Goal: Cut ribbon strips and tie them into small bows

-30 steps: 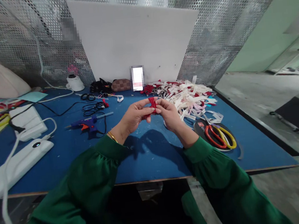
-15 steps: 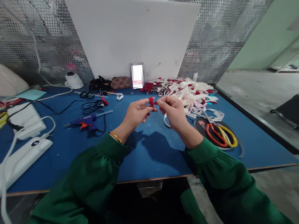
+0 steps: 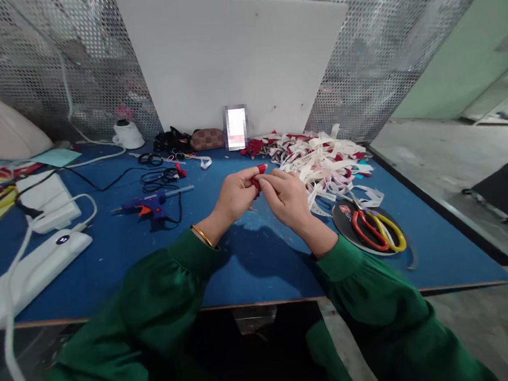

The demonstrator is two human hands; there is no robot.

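Two bare hands show, one left hand [image 3: 235, 196] and one right hand [image 3: 287, 198], with at least one red ribbon piece [image 3: 255, 182]. There is one hot glue gun [image 3: 153, 207], one glue stick [image 3: 181, 190], one red scissor loop [image 3: 379, 247], one yellow scissor loop [image 3: 401, 236], one black disc [image 3: 344, 228], one checkered pouch [image 3: 207, 138], one lit phone screen [image 3: 236, 127], one handbag [image 3: 5, 127], one power strip [image 3: 31, 281], and one heap of ribbon strips [image 3: 318, 161], too tangled to count singly

Left hand [image 3: 235, 196]: fingers curled, pinching | right hand [image 3: 288, 199]: fingers bent, pinching | forearms [image 3: 159, 283] angled inward
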